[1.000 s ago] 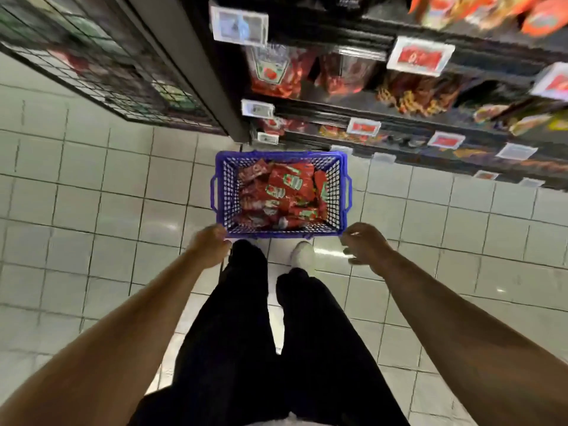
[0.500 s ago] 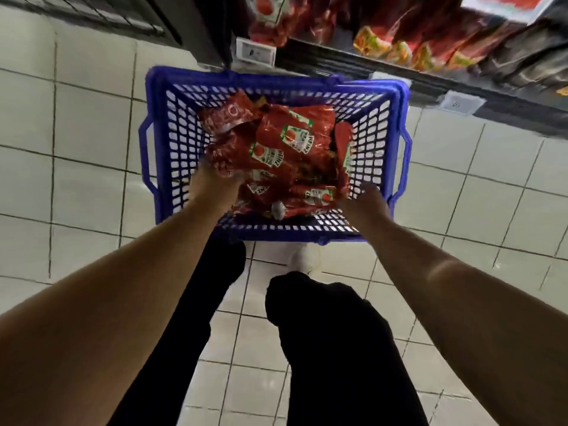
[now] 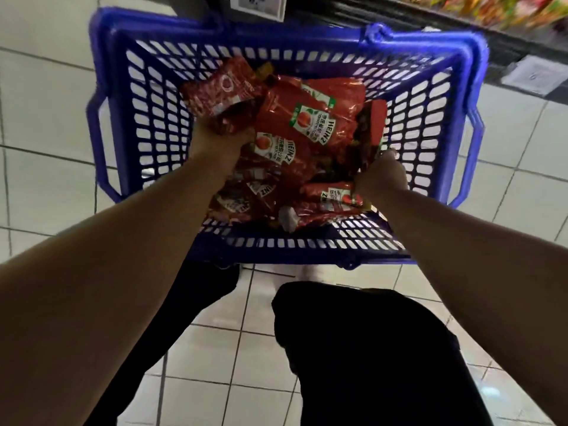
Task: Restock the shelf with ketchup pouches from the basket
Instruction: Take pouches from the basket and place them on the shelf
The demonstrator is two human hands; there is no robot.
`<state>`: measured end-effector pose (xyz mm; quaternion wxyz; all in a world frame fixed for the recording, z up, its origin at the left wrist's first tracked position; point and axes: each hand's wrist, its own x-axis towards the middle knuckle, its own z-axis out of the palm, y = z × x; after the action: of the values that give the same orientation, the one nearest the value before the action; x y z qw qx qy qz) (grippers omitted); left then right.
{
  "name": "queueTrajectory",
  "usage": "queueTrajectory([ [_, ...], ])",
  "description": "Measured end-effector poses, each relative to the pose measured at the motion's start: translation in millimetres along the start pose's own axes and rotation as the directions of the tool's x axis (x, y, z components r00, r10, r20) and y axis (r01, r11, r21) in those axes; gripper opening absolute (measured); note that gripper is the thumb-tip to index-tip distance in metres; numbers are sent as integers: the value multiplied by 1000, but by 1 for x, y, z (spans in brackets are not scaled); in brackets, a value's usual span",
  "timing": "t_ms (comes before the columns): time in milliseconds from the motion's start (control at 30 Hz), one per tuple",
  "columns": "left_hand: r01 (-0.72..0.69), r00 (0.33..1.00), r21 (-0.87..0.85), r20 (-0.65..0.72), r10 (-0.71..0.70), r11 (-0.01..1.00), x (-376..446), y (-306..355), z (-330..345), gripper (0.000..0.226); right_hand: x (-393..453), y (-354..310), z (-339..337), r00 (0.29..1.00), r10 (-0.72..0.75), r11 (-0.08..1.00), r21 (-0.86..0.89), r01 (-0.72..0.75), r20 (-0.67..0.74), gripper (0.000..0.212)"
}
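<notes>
1. Red ketchup pouches (image 3: 310,124) fill the blue basket (image 3: 461,118) on the tiled floor (image 3: 46,133).
2. Left hand (image 3: 219,139) grips a pouch (image 3: 221,93); right hand (image 3: 381,175) clutches another pouch (image 3: 370,127).
3. Shelf (image 3: 461,23) stands just beyond.

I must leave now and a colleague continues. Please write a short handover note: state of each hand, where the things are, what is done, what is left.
Left hand: inside the blue basket, gripping a red pouch at the pile's far left.
Right hand: inside the basket, fingers curled on a pouch edge at the right side.
Ketchup pouches: all heaped in the basket, which stands on the tiled floor below the shelf.
Done: hands on the pouches.
Left: lift them out, place them on the shelf, repeat until the basket is empty.
</notes>
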<state>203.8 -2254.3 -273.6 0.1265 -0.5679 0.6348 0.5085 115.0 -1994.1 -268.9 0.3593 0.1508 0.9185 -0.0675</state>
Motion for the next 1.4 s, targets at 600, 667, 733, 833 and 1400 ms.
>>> queueTrajectory([
  [600, 498, 719, -198, 638, -275, 844, -286, 120, -131, 49, -264, 58, -313, 939, -263, 839, 533, 109, 222, 17],
  [667, 443, 712, -198, 670, -209, 874, -330, 161, -150, 57, -303, 64, -369, 888, -418, 772, 590, 237, 191, 20],
  [733, 400, 695, -204, 703, -150, 894, -376, 202, -170, 58, -344, 71, -425, 808, -580, 689, 594, 416, 107, 22],
  [833, 328, 669, -244, 742, -42, 913, -434, 256, -192, 51, -395, 75, -504, 623, -778, 545, 406, 734, -82, 30],
  [1400, 241, 254, -587, 807, 533, 773, -646, 430, -246, 59, -523, 24, -706, 123, -808, 258, -159, 953, -576, 44],
])
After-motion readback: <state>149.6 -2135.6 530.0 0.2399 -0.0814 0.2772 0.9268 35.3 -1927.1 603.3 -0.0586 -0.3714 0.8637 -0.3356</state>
